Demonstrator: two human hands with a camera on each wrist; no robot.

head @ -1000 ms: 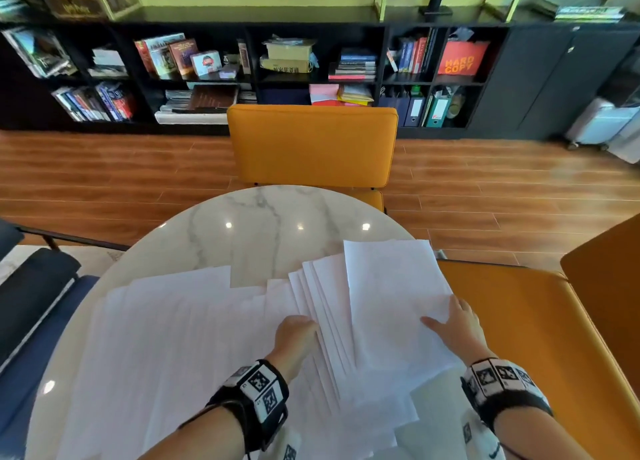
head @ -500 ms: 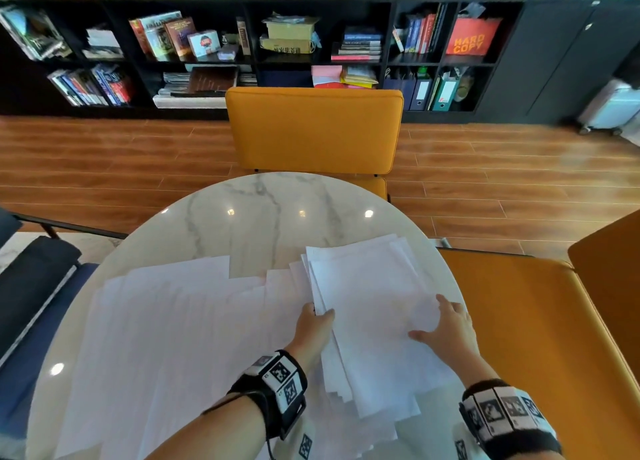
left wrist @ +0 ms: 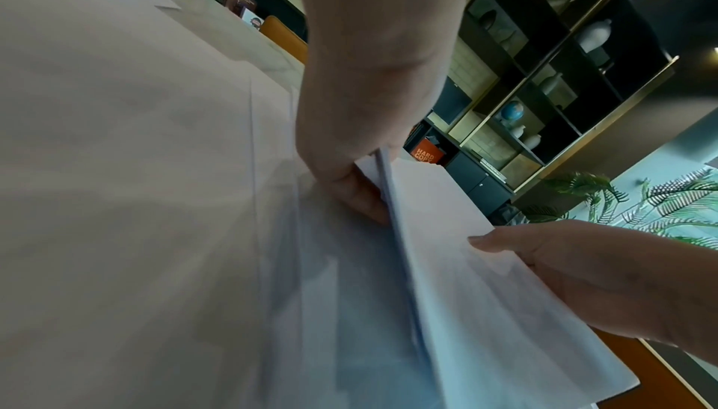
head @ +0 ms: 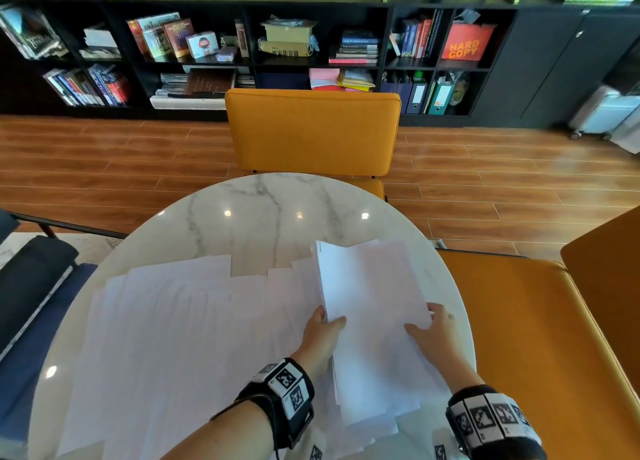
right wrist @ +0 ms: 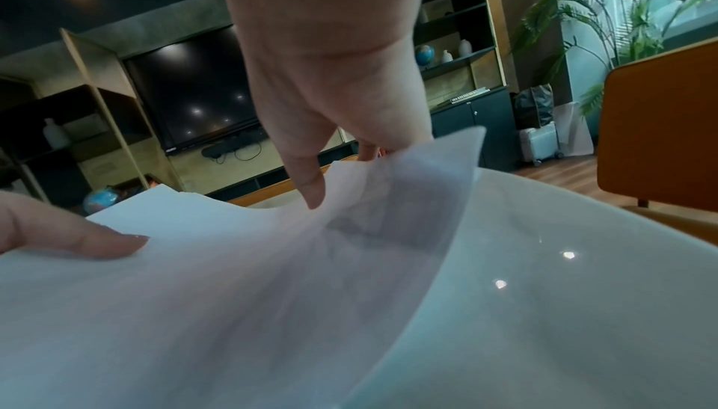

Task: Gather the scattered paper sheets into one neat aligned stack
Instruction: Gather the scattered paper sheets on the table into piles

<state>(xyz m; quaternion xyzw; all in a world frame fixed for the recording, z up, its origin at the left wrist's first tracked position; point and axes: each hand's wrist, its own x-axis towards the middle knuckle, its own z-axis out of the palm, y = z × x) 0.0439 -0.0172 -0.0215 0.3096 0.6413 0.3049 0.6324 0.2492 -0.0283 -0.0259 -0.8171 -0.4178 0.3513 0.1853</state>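
Head view: left of the stack [head: 374, 321], loose sheets [head: 173, 338] fan across the marble table [head: 263, 217]. My left hand [head: 320, 333] pinches the stack's left edge; my right hand [head: 436, 335] pinches its right.

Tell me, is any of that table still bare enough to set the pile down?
Yes: the far half of the table, between the sheets and the chair. A bare strip at the right rim. Near and left, it is crowded with paper.
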